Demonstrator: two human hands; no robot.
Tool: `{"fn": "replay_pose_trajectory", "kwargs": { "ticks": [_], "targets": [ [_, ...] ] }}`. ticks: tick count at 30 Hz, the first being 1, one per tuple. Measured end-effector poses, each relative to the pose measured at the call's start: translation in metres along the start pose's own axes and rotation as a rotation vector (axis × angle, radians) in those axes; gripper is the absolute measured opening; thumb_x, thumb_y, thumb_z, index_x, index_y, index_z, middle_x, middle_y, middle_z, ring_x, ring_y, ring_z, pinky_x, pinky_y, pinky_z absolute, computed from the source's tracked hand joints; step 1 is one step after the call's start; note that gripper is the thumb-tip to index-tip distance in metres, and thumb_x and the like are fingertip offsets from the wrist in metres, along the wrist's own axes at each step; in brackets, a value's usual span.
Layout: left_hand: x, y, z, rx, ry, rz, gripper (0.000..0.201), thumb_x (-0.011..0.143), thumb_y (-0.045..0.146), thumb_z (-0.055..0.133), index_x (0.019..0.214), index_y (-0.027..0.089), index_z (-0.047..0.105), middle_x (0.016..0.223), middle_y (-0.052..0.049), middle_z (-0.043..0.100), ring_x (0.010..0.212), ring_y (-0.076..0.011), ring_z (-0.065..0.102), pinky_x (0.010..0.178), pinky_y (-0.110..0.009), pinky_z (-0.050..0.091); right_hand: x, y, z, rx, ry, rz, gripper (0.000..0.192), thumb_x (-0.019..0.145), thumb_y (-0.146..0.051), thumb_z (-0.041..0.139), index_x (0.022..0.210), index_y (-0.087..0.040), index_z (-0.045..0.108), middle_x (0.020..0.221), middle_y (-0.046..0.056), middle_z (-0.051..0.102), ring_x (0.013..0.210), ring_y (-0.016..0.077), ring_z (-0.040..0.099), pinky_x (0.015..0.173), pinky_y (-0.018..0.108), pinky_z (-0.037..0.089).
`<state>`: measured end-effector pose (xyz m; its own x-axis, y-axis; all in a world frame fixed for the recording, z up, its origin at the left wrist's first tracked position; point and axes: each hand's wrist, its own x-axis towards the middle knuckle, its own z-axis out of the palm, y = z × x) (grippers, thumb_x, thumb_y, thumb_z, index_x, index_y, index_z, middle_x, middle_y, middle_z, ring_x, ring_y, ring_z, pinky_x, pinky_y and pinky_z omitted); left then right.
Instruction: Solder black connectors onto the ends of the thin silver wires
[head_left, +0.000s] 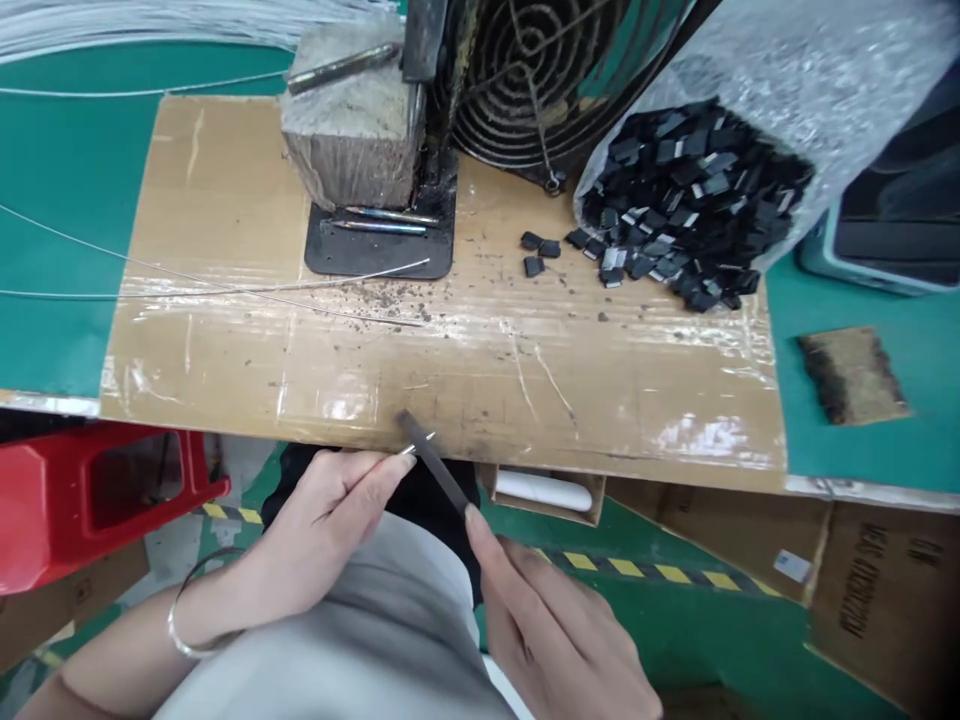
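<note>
My left hand [330, 520] pinches the end of a thin silver wire [420, 442] just below the table's front edge. My right hand [555, 630] grips a dark flat file [431, 462] that slants up and left, its tip touching the wire end by the cardboard edge. Both hands hover over my lap, with a silver bangle on the left wrist.
A taped cardboard sheet [450, 360] covers the green table. On it stand a wooden block [352, 130] on a black base plate, a fan grille [540, 80], loose wires [225, 285] and a plastic bag spilling several small black parts [675, 200]. A red stool [90, 490] is lower left.
</note>
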<state>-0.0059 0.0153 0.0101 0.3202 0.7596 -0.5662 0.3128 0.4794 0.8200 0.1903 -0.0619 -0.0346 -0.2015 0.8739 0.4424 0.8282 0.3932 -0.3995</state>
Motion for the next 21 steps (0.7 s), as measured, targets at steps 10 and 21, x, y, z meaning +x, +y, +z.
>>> {"fn": "replay_pose_trajectory", "kwargs": {
  "ticks": [10, 21],
  "targets": [
    [-0.001, -0.002, -0.002, -0.045, -0.022, -0.015, 0.056, 0.105, 0.042, 0.04, 0.052, 0.023, 0.036, 0.05, 0.005, 0.034, 0.051, -0.0115, 0.029, 0.055, -0.031, 0.027, 0.0, 0.002, 0.001, -0.032, 0.012, -0.01, 0.062, 0.093, 0.001, 0.065, 0.152, -0.019, 0.056, 0.074, -0.001, 0.077, 0.061, 0.0109, 0.067, 0.077, 0.02, 0.055],
    [-0.001, -0.007, -0.002, -0.083, -0.028, -0.038, 0.058, 0.105, 0.043, 0.041, 0.052, 0.022, 0.037, 0.05, 0.004, 0.035, 0.052, -0.0119, 0.03, 0.057, -0.032, 0.027, -0.003, 0.003, 0.001, -0.05, -0.01, -0.024, 0.06, 0.095, -0.001, 0.065, 0.152, -0.017, 0.056, 0.073, 0.0, 0.076, 0.062, 0.0107, 0.069, 0.076, 0.02, 0.055]
  ]
}}
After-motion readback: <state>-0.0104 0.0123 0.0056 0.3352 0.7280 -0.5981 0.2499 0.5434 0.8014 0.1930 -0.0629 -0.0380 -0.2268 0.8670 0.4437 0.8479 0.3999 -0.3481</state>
